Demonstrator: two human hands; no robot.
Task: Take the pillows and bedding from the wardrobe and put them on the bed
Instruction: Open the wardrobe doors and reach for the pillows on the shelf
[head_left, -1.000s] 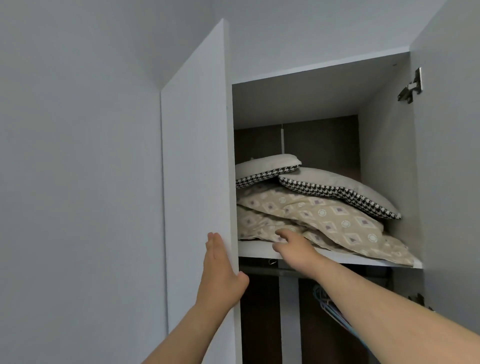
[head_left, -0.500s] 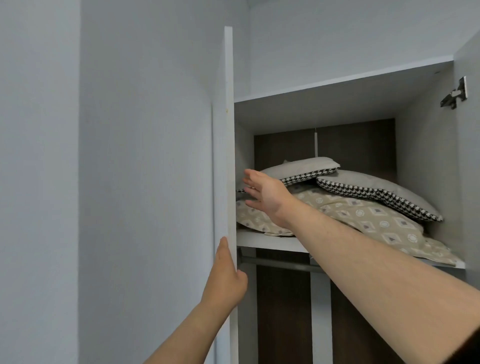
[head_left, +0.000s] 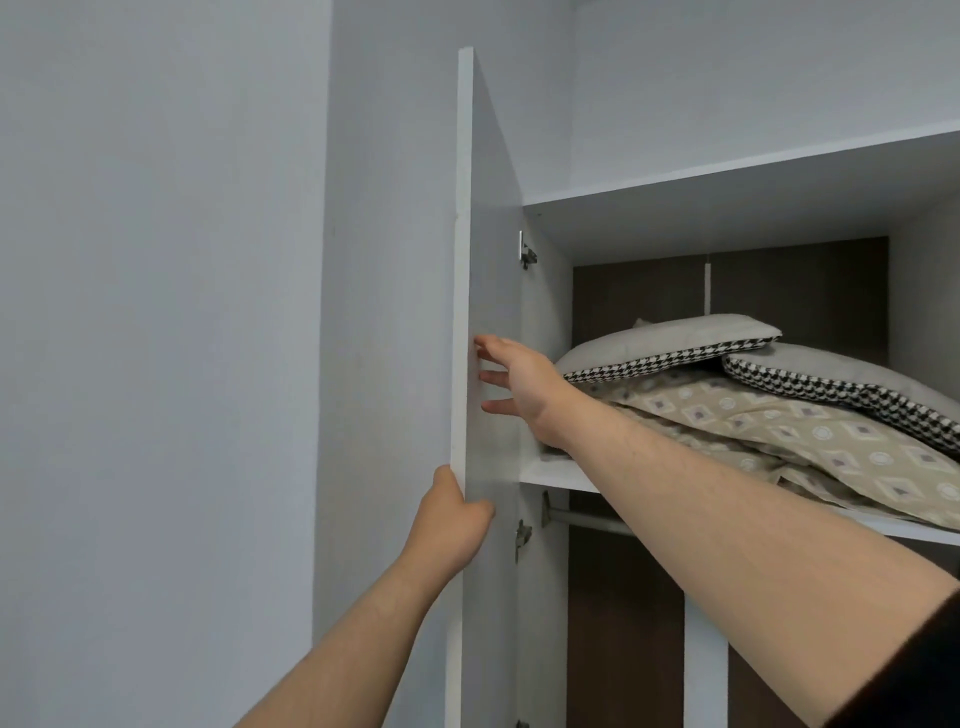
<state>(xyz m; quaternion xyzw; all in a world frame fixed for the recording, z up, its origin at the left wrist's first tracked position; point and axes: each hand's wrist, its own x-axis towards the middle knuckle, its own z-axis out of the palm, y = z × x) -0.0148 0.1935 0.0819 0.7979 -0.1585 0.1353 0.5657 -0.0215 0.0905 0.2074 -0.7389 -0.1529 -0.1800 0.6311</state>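
Two grey pillows with houndstooth edges lie on the wardrobe's upper shelf (head_left: 556, 474), one on the left (head_left: 670, 340) and one on the right (head_left: 841, 379). Under them sits folded beige bedding (head_left: 810, 431) with a diamond pattern. My left hand (head_left: 452, 519) grips the edge of the open white wardrobe door (head_left: 493, 291). My right hand (head_left: 514, 382) is spread open, fingers touching the door's inner face just left of the pillows. It holds nothing.
A hanging rail (head_left: 587, 519) runs below the shelf, in front of a dark brown back panel. A plain grey wall (head_left: 156, 364) fills the left. Hinges (head_left: 527, 254) sit on the door's inner side.
The door has swung further open. My right hand moved from the bedding's front edge up and left to the door's inner face. My left hand stays on the door's edge.
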